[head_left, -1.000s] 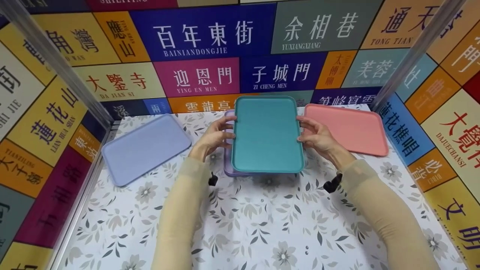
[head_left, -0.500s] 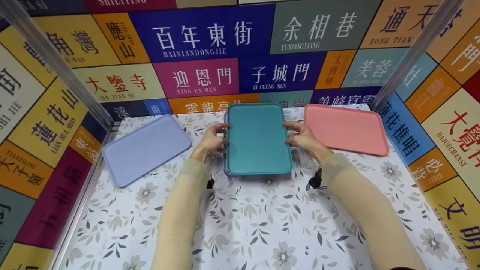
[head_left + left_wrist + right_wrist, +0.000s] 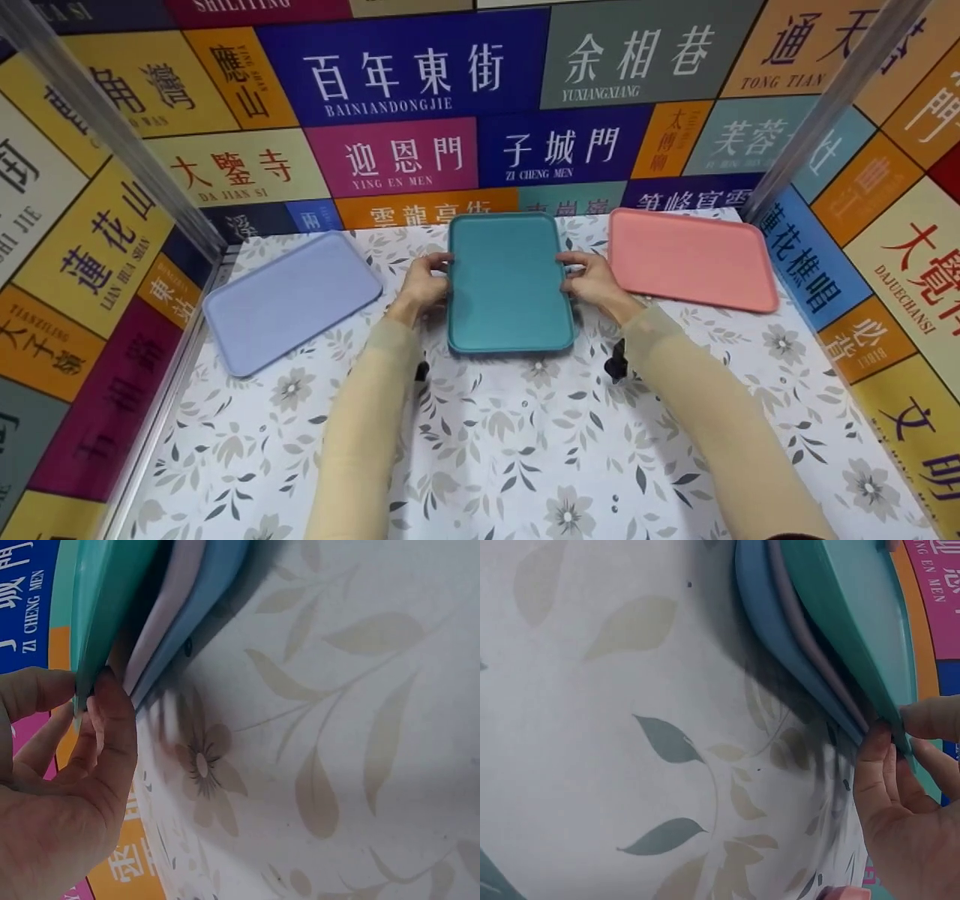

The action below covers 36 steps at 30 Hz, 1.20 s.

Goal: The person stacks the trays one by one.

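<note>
Three trays were laid out across the head view, on a white cloth (image 3: 495,442) printed with flowers and leaves. At far left, a pale blue-violet tray (image 3: 292,302) was set at a slant, touched by neither hand. Beside it, the left edge of a teal tray (image 3: 510,285) was pinched by the left hand (image 3: 424,287), the thumb placed above and fingers below. The teal tray was centred near the back wall (image 3: 405,71) and pointed lengthwise away from the person. Under it—as was shown from the wrists—a lilac rim (image 3: 166,607) and a blue rim (image 3: 199,607) were stacked, separated from the teal by a dark gap. The opposite edge was pinched likewise by the right hand (image 3: 596,283). At far right, a pink tray (image 3: 694,259) was placed crosswise, near that hand. The wall was covered in coloured, lettered panels.
</note>
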Motion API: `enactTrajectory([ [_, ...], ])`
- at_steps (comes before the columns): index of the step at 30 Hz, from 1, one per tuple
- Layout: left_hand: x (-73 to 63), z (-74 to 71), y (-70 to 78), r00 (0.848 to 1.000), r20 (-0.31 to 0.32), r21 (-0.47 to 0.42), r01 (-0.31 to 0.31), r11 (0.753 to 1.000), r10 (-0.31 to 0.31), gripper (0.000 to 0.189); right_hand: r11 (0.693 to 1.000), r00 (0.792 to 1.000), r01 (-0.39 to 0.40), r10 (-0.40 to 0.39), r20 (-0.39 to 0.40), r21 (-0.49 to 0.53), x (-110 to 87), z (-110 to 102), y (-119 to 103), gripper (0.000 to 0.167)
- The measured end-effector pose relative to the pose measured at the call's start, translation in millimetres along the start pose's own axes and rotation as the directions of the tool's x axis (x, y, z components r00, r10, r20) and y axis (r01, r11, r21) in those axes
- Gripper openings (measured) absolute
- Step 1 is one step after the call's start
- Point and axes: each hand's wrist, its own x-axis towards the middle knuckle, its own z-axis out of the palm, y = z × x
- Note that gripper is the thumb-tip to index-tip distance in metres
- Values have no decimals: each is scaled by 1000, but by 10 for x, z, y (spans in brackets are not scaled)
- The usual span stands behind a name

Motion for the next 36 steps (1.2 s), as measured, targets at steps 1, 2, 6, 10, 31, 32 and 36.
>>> enactTrajectory([
  [1,9,3,-3,1000,-5,9,2,1000,-2,63,1000,1000,3,-3,-7,-5,6,5,3,74],
  [2,17,4,-7,1000,-11,21,7,1000,-6,63,1000,1000,6,-6,-16,-13,12,10,5,73],
  [6,58,17,-13,999,-37,84,20,996,-17,61,999,998,8,-10,-54,-47,41,31,25,70],
  [10,76,22,-7,998,-63,134,32,990,-24,57,996,997,19,-26,-76,-92,59,65,37,66],
  [31,86,36,4,993,-67,139,109,984,-100,59,961,991,18,-53,-119,-275,95,113,-35,59],
  [32,81,34,5,993,-67,139,110,984,-101,59,958,991,15,-53,-124,-286,94,114,-43,59],
  [36,61,27,5,993,-62,156,107,982,-98,60,946,989,7,-55,-137,-324,84,109,-79,59],
])
